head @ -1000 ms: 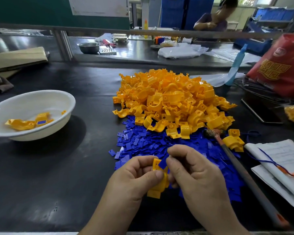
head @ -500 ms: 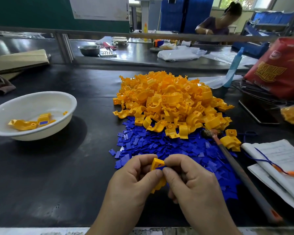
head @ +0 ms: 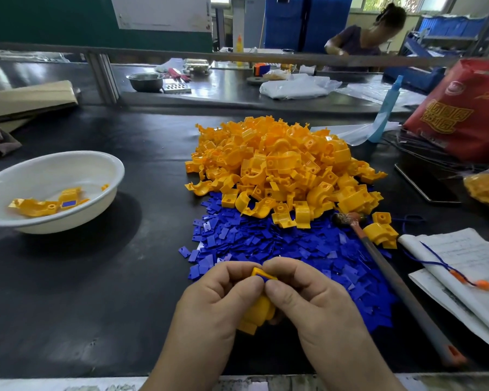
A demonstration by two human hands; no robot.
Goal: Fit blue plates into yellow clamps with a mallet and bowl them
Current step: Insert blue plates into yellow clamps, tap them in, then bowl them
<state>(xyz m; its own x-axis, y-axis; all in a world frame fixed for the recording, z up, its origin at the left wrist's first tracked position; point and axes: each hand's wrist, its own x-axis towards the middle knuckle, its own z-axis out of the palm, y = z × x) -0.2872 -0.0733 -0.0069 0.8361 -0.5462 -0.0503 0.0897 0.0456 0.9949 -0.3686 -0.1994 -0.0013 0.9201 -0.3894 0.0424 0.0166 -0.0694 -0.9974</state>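
Shift since earlier: Your thumbs had drawn together over the clamp (head: pixel 259 313). Less of it showed than a second before, and the blue plate (head: pixel 264 276) sat in its square top end instead of poking up beside it.
Left hand (head: pixel 218 300): It pinched the clamp from the left, fingers curled, thumb on the top edge.
Right hand (head: pixel 308 300): It pinched the blue plate against the clamp, its thumb tip touching your left thumb.
Place: You held both above the worktop (head: pixel 96 277), just before the loose plates (head: pixel 266 241) and well apart from the bowl (head: pixel 68 156).
Handling: The clamp looked light, stiff and smooth, best held by its curved body. The thin plate could easily tilt or slip.
Mallet (head: pixel 393 277): It lay unheld on your right.
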